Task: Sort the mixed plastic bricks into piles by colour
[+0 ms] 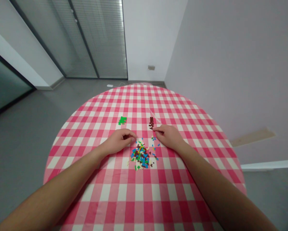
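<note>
A mixed heap of small coloured bricks (pixel 142 155) lies on the round table with a red and white checked cloth (pixel 124 199). My left hand (pixel 120 140) rests just left of the heap, fingers curled in a pinch around a small dark piece I cannot make out. My right hand (pixel 167 135) sits just right of the heap, fingertips pinched together and touching the near end of a small group of brown bricks (pixel 151 123). A small group of green bricks (pixel 122 120) lies beyond my left hand. A few blue bricks (pixel 154 139) lie beside my right hand.
The table stands near a plain wall on the right. Grey floor (pixel 38 128) surrounds it on the left, with glass partitions and blinds at the back. A white plug or adapter (pixel 109 85) lies on the floor beyond the table's far edge.
</note>
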Demonstrator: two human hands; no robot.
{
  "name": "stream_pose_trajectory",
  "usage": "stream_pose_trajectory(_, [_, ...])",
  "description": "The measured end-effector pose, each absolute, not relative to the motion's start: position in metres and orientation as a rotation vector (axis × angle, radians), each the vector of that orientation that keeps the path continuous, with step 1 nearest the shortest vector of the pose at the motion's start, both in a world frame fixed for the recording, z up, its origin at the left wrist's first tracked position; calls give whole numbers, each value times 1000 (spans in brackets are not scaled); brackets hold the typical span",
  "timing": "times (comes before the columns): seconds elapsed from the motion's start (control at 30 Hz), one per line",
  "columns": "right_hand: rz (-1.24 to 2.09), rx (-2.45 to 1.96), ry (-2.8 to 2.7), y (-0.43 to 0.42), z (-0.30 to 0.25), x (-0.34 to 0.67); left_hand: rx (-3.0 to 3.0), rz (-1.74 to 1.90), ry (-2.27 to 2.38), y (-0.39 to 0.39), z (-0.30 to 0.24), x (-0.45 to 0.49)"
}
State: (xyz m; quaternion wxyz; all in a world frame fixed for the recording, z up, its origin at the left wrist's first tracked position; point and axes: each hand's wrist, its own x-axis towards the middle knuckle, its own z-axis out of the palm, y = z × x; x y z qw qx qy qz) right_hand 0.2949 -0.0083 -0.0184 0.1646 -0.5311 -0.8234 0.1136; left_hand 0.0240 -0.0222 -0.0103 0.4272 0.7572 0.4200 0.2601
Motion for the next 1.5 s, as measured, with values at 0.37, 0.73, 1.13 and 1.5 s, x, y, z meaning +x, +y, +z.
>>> stream_pose_trajectory(0.37, [315,-1527,-2341,-10,-16,293,1972,559,1003,-22,-12,21])
stream_pose_trajectory(0.73, [486,-1245,-2381,-17,-10,291,1999,520,999,-24,-10,22])
stream_pose_trajectory(1.13, [534,-1189,-2491,-18,-8,293,2292,559,953,-26,-6,27])
stream_pose_trajectory(1.5, [516,-1210,-2488,-17,-8,292,2351,531,964,-25,-9,29])
